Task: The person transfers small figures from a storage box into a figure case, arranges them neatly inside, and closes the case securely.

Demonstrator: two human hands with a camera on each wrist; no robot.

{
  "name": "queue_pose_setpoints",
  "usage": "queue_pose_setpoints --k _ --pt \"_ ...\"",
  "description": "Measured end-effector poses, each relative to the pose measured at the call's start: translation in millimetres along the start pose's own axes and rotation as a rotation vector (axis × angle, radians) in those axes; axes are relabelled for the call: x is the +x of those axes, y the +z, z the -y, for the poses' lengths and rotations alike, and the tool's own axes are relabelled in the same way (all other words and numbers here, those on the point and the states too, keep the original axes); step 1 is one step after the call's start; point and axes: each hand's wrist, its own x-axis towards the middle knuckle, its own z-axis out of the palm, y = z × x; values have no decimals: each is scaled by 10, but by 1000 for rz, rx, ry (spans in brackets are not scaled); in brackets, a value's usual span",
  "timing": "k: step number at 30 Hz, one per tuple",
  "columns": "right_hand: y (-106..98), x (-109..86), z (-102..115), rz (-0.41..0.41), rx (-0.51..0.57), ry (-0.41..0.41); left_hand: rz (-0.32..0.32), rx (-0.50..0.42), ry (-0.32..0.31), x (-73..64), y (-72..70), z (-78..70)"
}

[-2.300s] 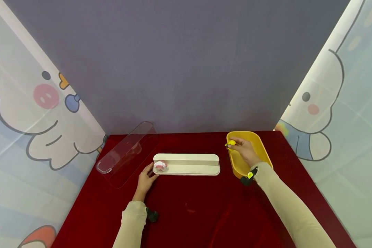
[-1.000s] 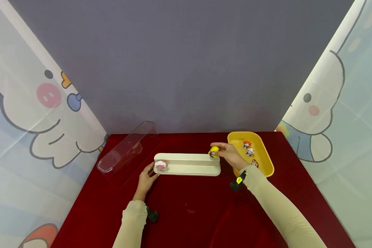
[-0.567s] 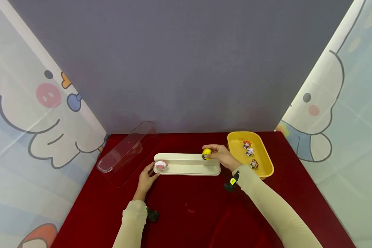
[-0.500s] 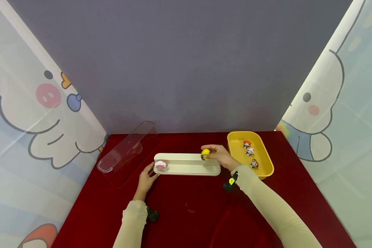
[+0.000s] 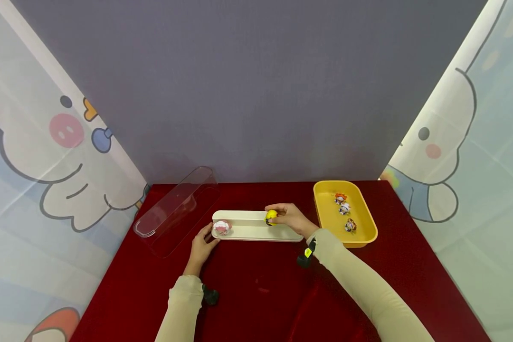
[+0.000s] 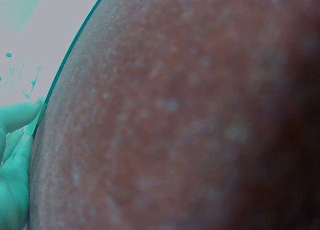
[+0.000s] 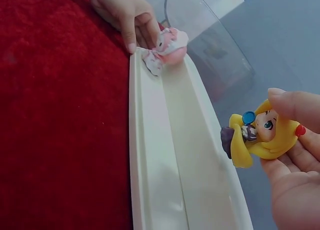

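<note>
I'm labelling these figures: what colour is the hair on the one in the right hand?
The figure's hair is yellow; it shows best in the right wrist view.

Room right of pink figurine (image 5: 222, 227)

we see a plain gray wall (image 5: 256, 95) filling the upper middle of the frame, its foot meeting a deep red velvet cloth (image 5: 248, 304) that spreads across the lower middle. along the left edge we have a creased, printed fabric panel (image 5: 13, 266) in pale blue and white, bearing a large white cartoon figure (image 5: 34, 156) with a pink cheek. at the right edge, a second printed panel (image 5: 491, 256) carries another white cartoon figure (image 5: 444, 142), outlined in gray. we find the light soft, leaving a faint sheen on the cloth at lower middle.
</note>
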Motion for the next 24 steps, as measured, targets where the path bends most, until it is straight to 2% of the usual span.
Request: queue_pose_setpoints --k 7,10,14,17,24 --pt "123 48 -29 16 -14 13 -1 -4 17 1 0 15" --pt "173 51 -4 31 -2 22 10 -8 15 -40 -17 -102" --pt "240 78 -4 33 7 30 7 -12 2 -31 -21 -108" --pt "289 113 -42 30 7 25 -7 -10 11 4 -6 13" --pt "397 140 -73 53 34 18 0 -11 19 2 -6 25"
